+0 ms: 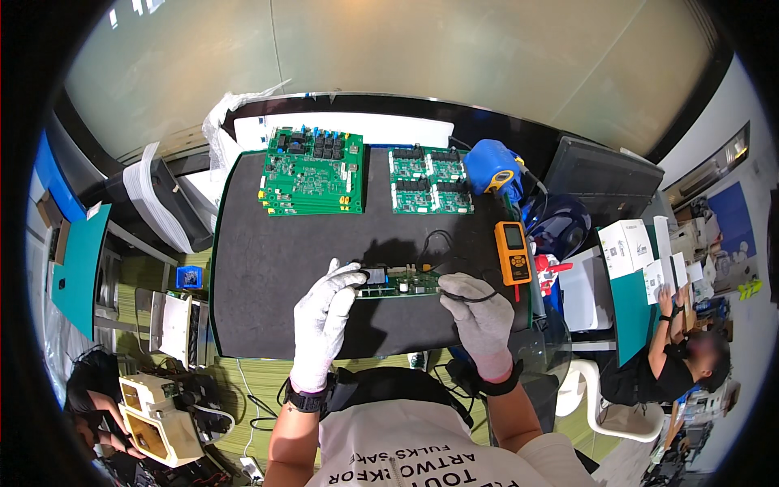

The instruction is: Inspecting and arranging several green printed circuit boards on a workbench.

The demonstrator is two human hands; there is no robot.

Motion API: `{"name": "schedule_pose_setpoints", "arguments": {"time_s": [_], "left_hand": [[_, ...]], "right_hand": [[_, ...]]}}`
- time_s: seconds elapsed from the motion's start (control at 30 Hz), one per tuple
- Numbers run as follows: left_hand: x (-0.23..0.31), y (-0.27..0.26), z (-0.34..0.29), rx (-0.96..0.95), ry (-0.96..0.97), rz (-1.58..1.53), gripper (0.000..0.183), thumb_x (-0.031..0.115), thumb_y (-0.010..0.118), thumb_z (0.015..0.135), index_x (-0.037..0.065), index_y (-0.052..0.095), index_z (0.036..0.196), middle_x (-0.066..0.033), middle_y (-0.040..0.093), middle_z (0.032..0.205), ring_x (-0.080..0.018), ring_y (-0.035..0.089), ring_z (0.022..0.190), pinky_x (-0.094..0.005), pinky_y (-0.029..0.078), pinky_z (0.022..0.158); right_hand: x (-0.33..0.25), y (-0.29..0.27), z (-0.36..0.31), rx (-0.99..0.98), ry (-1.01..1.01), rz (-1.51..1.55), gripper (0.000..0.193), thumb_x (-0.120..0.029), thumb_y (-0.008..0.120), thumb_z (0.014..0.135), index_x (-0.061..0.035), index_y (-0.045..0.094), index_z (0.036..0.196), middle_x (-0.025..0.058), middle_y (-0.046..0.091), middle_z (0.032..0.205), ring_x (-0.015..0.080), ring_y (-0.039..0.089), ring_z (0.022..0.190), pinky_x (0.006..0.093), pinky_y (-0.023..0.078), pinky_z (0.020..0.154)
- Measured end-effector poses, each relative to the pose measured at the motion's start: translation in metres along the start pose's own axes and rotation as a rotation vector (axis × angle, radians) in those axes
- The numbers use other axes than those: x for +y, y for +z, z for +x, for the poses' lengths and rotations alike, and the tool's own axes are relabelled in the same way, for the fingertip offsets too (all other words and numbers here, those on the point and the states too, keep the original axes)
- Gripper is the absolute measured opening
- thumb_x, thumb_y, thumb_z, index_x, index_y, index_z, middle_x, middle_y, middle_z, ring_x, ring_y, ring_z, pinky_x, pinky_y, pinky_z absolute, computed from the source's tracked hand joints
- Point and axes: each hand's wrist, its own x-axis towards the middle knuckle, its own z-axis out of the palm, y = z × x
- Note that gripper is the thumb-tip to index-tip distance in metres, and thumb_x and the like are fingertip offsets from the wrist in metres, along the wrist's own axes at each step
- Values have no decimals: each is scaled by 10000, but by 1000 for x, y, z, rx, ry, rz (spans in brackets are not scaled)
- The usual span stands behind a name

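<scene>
A long, narrow green circuit board (pixel 406 282) is held level above the dark mat, near the front of the table. My left hand (pixel 323 316), in a white glove, grips its left end between thumb and fingers. At the right end, my gloved right hand (pixel 480 318) is pinched on the board's edge. A thin black cable (pixel 469 299) runs over the right fingers and loops up behind the board; where it ends I cannot make out. Along the board sit a grey display-like part and several small components.
Behind lie a stack of large green circuit boards (pixel 312 174) and a panel of smaller boards (pixel 432 182). To the right are a blue tool (pixel 492 166), an orange handheld meter (pixel 513 253) and a red-and-white tool (pixel 550 268). Another person (pixel 669 349) works at the far right.
</scene>
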Motion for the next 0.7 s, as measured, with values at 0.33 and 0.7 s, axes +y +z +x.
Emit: {"name": "schedule_pose_setpoints", "arguments": {"time_s": [0.33, 0.7], "left_hand": [[-1, 0, -1, 0, 10, 7, 213, 156, 537, 895, -5, 654, 971, -122, 668, 963, -219, 615, 998, -432, 298, 1078], [-3, 1, -5, 20, 2, 3, 222, 168, 537, 899, 1, 658, 979, -119, 666, 968, -210, 610, 1004, -433, 283, 1086]], "right_hand": [[0, -1, 0, -18, -30, -18, 224, 27, 676, 706, 24, 641, 927, 122, 661, 894, 239, 648, 828, 276, 504, 716], [2, 0, -3, -7, -45, -17, 255, 37, 686, 700, 5, 647, 950, 123, 661, 912, 227, 650, 797, 270, 519, 709]]}}
